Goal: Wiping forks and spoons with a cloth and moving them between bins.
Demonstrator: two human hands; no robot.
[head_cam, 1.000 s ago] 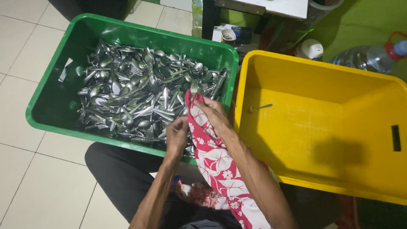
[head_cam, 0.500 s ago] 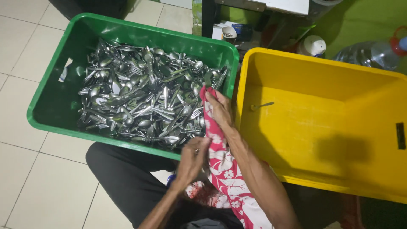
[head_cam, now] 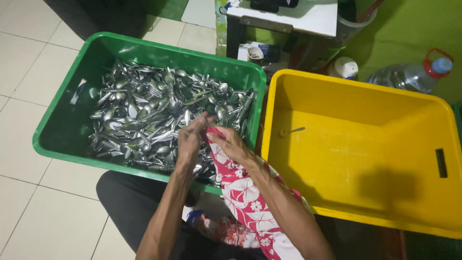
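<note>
A green crate (head_cam: 62,120) on the tiled floor holds a heap of steel spoons and forks (head_cam: 139,110). My two hands meet over its near right part. My right hand (head_cam: 230,146) grips a red cloth with white flowers (head_cam: 240,188), which trails down to my lap. My left hand (head_cam: 190,139) pinches at the cloth's top end, where a thin piece of cutlery seems to be wrapped; its shape is hidden. To the right stands a yellow crate (head_cam: 361,144) with one spoon (head_cam: 291,131) lying inside.
Behind the crates stand a white table (head_cam: 288,17) with dark legs, a small cup (head_cam: 254,53), a white-lidded jar (head_cam: 342,67) and a large clear water bottle (head_cam: 404,77) on green flooring. My dark trouser leg (head_cam: 130,202) lies below the green crate.
My left hand drew back toward my lap, then came up again to the cloth's top. My right hand with the cloth shifted left and nearer. The fork tip that stuck out no longer shows.
</note>
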